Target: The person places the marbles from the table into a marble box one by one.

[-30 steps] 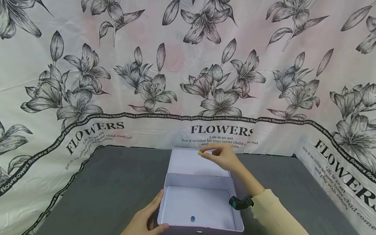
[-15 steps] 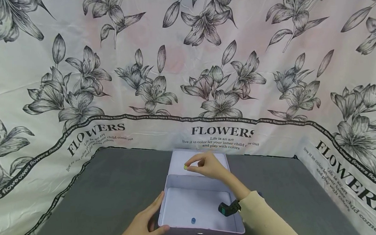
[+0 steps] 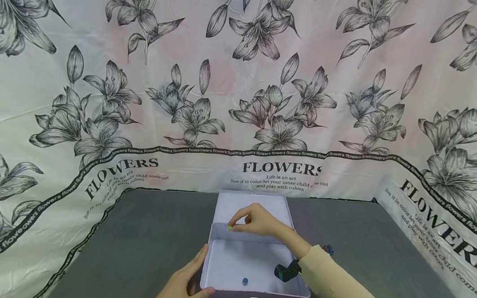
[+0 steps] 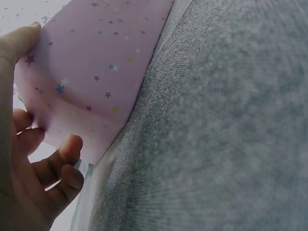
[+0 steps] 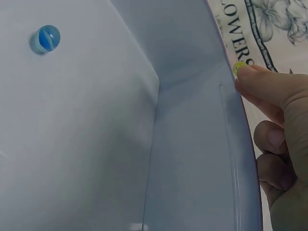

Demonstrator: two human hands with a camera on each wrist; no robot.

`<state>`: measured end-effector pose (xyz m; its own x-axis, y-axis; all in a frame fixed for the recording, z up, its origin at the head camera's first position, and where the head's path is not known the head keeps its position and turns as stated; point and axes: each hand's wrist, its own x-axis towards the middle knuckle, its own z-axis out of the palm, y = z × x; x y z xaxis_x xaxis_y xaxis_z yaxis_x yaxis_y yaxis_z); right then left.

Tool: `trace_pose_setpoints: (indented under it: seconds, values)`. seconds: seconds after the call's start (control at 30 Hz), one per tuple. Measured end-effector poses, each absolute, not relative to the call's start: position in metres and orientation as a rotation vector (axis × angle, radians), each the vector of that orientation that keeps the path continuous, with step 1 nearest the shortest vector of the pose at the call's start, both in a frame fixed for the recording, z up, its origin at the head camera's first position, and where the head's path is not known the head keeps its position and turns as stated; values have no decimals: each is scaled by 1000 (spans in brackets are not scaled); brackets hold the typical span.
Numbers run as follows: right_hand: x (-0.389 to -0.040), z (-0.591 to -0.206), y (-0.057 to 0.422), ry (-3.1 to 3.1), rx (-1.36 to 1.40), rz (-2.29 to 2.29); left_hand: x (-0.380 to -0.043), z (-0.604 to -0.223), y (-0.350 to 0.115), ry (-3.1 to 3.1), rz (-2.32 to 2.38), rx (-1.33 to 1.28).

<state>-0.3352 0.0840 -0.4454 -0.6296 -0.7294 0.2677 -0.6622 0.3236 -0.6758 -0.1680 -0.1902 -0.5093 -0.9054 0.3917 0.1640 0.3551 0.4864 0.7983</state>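
Note:
An open lilac metal box (image 3: pixel 253 294) stands on the table, its lid (image 3: pixel 229 205) folded back. My left hand (image 3: pixel 180 282) holds its near left corner, thumb at the front and fingers along the side. In the left wrist view, the box's outer wall (image 4: pixel 96 62) is pink with small stars. A small yellow-green marble (image 5: pixel 239 67) is pinched between the thumb and forefinger of my right hand (image 3: pixel 256 221), above the box's back wall. On the box floor lies a clear marble with a blue swirl (image 5: pixel 48 38), near the front wall.
Several small dark blue and brownish pieces (image 3: pixel 328 249), probably marbles, lie right of the box, partly behind the right sleeve (image 3: pixel 330 274). A dark grey cloth (image 3: pixel 153 230) covers the table. Flower-printed fabric (image 3: pixel 179 102) hangs behind and at the sides.
My right hand has moved left and down with the yellow-green marble, from over the lid to the box's back wall. My left hand stays at the box corner.

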Motion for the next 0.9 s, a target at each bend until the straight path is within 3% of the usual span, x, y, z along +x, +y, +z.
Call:
trace_pose_setpoints:
  seconds: [0.9]
  values:
    - [-321, -451, 75, 2400, -1487, -991, -167, -508, -190, 2632, 1433, 642]
